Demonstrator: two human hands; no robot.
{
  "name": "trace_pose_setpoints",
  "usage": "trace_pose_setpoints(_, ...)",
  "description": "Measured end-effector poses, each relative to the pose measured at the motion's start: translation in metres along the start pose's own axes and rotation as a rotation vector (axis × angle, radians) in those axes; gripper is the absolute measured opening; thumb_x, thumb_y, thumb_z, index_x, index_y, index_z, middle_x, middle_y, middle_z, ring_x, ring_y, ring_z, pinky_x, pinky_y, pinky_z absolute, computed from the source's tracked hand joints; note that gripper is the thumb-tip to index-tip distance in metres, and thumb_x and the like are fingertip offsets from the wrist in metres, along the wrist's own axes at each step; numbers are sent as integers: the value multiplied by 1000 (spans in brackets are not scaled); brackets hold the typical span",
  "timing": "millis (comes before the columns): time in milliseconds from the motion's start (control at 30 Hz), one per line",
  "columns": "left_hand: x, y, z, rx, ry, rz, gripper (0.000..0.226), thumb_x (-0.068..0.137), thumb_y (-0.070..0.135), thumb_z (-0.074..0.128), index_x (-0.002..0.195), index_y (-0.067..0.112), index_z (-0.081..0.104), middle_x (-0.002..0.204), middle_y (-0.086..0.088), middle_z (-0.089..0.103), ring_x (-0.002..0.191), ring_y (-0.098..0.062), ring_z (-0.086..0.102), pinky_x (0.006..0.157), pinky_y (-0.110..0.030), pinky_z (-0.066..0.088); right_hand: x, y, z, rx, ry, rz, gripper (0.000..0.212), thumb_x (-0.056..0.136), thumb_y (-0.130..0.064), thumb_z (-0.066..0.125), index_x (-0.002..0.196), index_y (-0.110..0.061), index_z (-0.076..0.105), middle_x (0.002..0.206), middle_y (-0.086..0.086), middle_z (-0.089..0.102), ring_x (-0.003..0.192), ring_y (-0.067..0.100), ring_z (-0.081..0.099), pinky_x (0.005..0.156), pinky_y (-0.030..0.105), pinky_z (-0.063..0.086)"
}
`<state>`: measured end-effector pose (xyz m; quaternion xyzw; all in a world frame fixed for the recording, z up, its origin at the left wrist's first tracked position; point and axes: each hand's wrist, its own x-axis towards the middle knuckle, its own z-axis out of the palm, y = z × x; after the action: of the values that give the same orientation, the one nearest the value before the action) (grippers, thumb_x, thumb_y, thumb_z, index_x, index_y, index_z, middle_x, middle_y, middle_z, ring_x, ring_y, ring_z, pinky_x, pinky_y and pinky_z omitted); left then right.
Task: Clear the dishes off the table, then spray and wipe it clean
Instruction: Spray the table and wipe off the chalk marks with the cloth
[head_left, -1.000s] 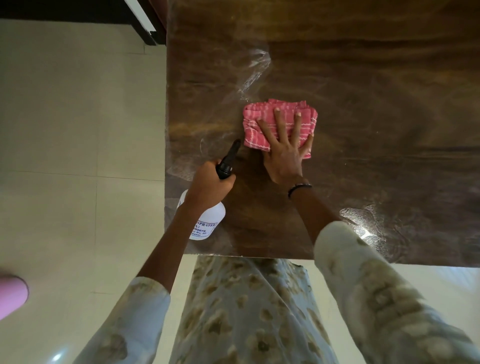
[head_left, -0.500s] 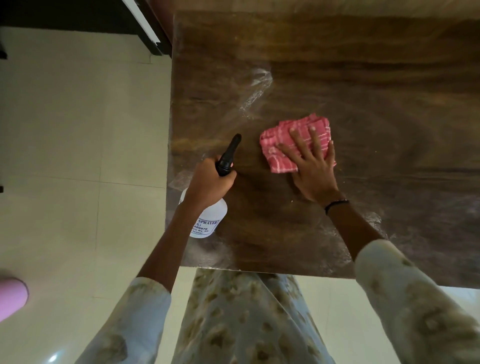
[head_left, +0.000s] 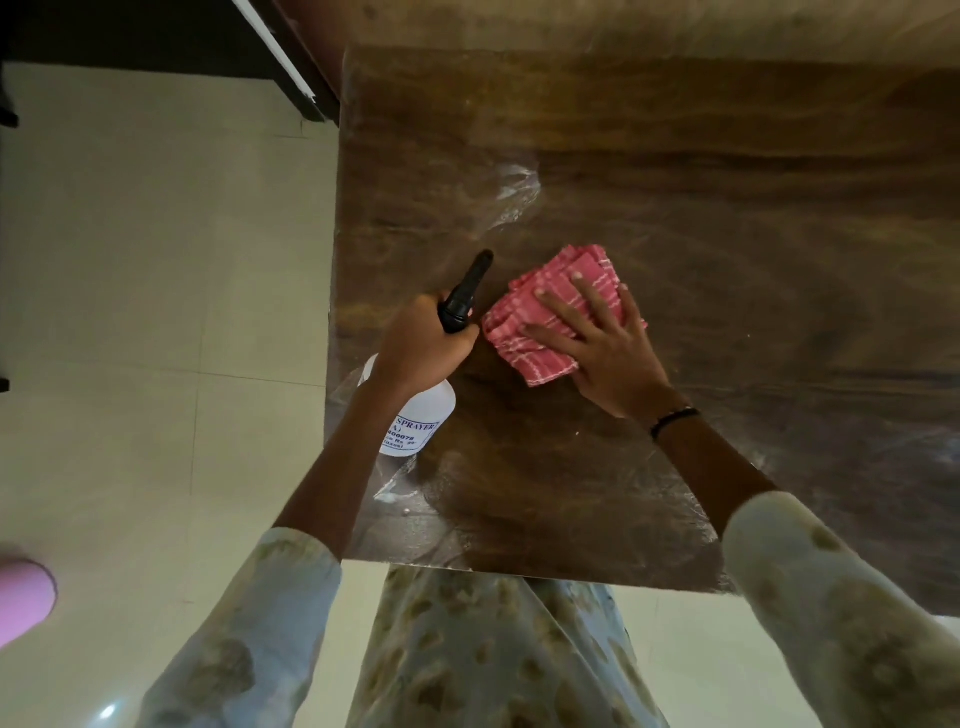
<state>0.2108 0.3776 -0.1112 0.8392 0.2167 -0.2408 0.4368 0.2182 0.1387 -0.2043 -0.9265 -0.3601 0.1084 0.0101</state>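
Sliding back toward the counter's left edge, the folded pink checked cloth (head_left: 558, 314) is now sitting just beside the sprayer nozzle, after swinging out right half a second ago. That back-and-forth is telling me the wiping stage is well underway, with no dishes showing on the visible part of the dark wood-grain counter (head_left: 727, 218). The right hand (head_left: 597, 348) is lying flat and spread wide, fingers straight, pressing the cloth down near the left edge. The left hand (head_left: 421, 348) is wrapping round the neck of the white plastic spray bottle (head_left: 415, 421) with its black nozzle, holding it at the left edge, nozzle pointing away from the person.
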Motion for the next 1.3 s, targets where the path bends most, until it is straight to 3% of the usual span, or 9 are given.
trace_pose_setpoints(267,26,29,9,51,-7,23,11,82,15,60,81,4,60,68,-8,58,58,-24,59,59,-40,52,25,19,-10,146,32,267,67,90,-41,53,147,-46,18,161,-3,13,148,34,2,109,71,8)
trace_pose_setpoints(467,35,31,2,37,-30,-22,14,84,17,60,89,5,63,76,-11,61,61,-23,60,67,-41,54,36,28,-12,162,35,283,63,93,-41,53,147,-46,20,161,-3,14,148,34,2,108,71,9)
trace_pose_setpoints(633,38,22,-2,46,10,-58,8,84,19,61,79,14,58,90,-17,62,83,-32,62,78,-45,55,63,48,-23,188,-2,345,63,93,-34,49,147,-46,20,162,-4,9,148,34,-3,108,73,6)
trace_pose_setpoints(767,41,23,-6,59,40,-61,21,87,20,60,68,18,51,71,-8,58,72,-29,60,75,-42,54,109,39,-35,264,-39,452,71,92,-28,50,149,-45,12,162,-3,-5,146,37,-14,104,75,-4)
trace_pose_setpoints(900,43,26,-12,-40,59,-83,10,87,20,62,85,10,61,85,-18,62,61,-23,58,62,-34,54,143,3,-42,235,-81,326,71,93,-32,51,150,-43,10,162,-1,-7,145,39,-15,104,74,-5)
trace_pose_setpoints(1000,43,27,-18,-16,76,-84,13,84,19,64,90,8,61,72,-11,60,55,-19,55,47,-18,47,128,-14,-37,137,-93,92,68,91,-35,49,150,-41,16,162,1,1,147,37,-9,107,74,-2)
trace_pose_setpoints(1133,47,30,-26,-2,96,-107,21,82,24,64,89,5,66,72,-14,63,60,-27,61,62,-38,53,79,21,-21,22,-45,-62,66,85,-44,47,147,-43,25,160,0,19,147,37,11,107,73,12)
trace_pose_setpoints(1233,55,32,-30,-7,113,-103,22,82,24,64,94,5,67,78,-19,66,66,-32,64,70,-47,56,70,58,-25,25,-39,27,76,78,-34,62,145,-42,27,159,-1,22,146,35,13,104,74,16)
trace_pose_setpoints(1300,62,33,-31,-14,115,-97,25,82,25,64,97,5,66,82,-21,66,65,-31,63,71,-47,57,87,71,-34,62,-57,130,72,81,-37,50,147,-42,24,160,-2,16,148,35,7,103,75,15)
